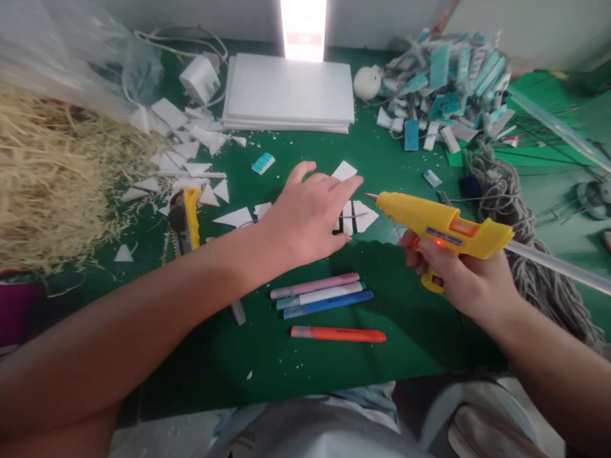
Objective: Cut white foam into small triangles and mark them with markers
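My right hand (470, 280) is wrapped round the handle of a yellow hot glue gun (420, 216). Its metal nozzle points left, a red light glows on its side, and a clear glue stick (558, 262) sticks out of the back. My left hand (312, 207) reaches over a row of cut white foam pieces (365, 217) with its fingers apart, hiding part of the row. A thin grey cord or wire runs along these pieces. Just beyond my left fingertips is a small white foam piece (344, 170). Whether the fingers touch any piece is unclear.
Markers (329, 297) and an orange marker (338, 334) lie nearest me. A yellow cutter (191, 216), foam scraps (186, 159) and straw (52, 184) are left. White foam sheets (289, 92) and a bright lamp (304, 28) stand behind; blue-white pieces (443, 83) and grey yarn (506, 191) lie right.
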### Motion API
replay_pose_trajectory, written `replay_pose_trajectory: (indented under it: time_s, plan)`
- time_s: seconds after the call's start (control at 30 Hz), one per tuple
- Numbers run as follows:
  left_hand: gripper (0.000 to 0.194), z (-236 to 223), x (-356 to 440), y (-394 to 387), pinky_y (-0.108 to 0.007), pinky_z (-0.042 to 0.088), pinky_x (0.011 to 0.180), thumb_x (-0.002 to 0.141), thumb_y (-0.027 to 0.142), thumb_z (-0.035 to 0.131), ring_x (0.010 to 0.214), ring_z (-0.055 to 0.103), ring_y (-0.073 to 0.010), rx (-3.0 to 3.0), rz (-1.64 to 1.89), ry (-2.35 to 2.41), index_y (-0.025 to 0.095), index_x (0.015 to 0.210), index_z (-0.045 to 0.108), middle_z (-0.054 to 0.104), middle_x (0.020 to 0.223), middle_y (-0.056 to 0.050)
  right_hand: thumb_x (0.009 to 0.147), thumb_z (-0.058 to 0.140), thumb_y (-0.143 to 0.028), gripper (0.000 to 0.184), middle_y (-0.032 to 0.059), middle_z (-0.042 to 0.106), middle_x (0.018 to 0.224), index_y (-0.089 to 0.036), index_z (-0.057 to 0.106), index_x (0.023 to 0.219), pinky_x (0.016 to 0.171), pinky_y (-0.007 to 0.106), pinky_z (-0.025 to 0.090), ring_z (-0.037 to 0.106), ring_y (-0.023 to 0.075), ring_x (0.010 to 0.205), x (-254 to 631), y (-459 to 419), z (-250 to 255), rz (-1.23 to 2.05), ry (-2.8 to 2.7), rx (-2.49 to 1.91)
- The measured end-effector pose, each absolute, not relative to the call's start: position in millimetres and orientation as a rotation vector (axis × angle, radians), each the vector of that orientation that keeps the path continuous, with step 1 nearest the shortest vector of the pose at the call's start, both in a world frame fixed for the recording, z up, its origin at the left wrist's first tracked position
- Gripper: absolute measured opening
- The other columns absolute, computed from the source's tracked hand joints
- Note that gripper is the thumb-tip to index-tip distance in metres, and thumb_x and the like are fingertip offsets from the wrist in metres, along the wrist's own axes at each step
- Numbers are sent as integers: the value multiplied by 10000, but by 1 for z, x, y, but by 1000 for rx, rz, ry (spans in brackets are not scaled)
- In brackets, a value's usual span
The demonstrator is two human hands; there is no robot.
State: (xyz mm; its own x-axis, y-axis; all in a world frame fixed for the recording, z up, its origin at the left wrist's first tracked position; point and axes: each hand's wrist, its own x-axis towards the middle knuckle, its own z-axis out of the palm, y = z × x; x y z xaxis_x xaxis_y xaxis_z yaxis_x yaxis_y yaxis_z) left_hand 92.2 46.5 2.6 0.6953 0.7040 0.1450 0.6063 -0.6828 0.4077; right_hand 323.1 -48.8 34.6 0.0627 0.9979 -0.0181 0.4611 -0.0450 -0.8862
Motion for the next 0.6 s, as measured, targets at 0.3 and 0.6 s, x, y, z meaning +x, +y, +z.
replay_pose_trajectory:
  time_s: [0.3,0.6]
  plan:
    - [613,9,87,56,-568,391,1195,917,326,755,1181,687,-311,2547,587,1003,211,1486,556,750,1265,-94,921,731,-650,430,46,695,686,-231,771,834,471,283,513,623,172,548,340,-59,11,955,-1378,-1540]
    - [840,-2,111,47,-518,391,1162,872,324,792,1197,648,-324,2560,433,1020,139,1597,409,728,1237,-113,926,754,-510,296,31,674,680,-226,743,843,486,291,505,598,164,547,333,-60,20,943,-1356,-1627]
